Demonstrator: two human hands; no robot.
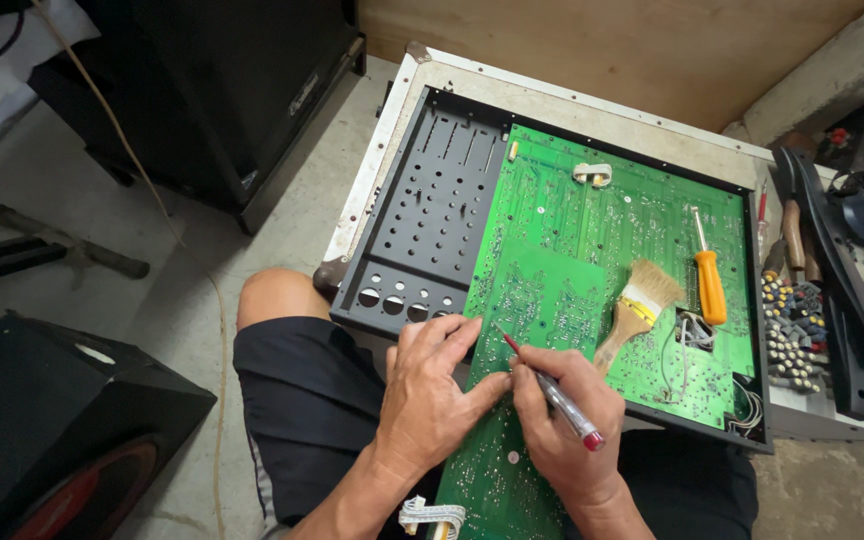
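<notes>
Gripping a red pen (552, 392) in my right hand (564, 430), tip on the green board (562, 290) across my lap, left hand (432, 395) flat and open steadying it, I judge marking is underway, calling for steady pressure.

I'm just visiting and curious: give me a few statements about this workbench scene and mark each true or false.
1. The right hand holds a red pen with its tip on the green circuit board. True.
2. The left hand holds the paintbrush. False: the brush lies loose on the board, and the left hand rests flat on the board's edge.
3. An orange-handled screwdriver lies on the board beside the brush. True.
4. The screwdriver stands upright in a jar. False: it lies flat on the board.
5. The board sits in a black chassis. True.
</notes>
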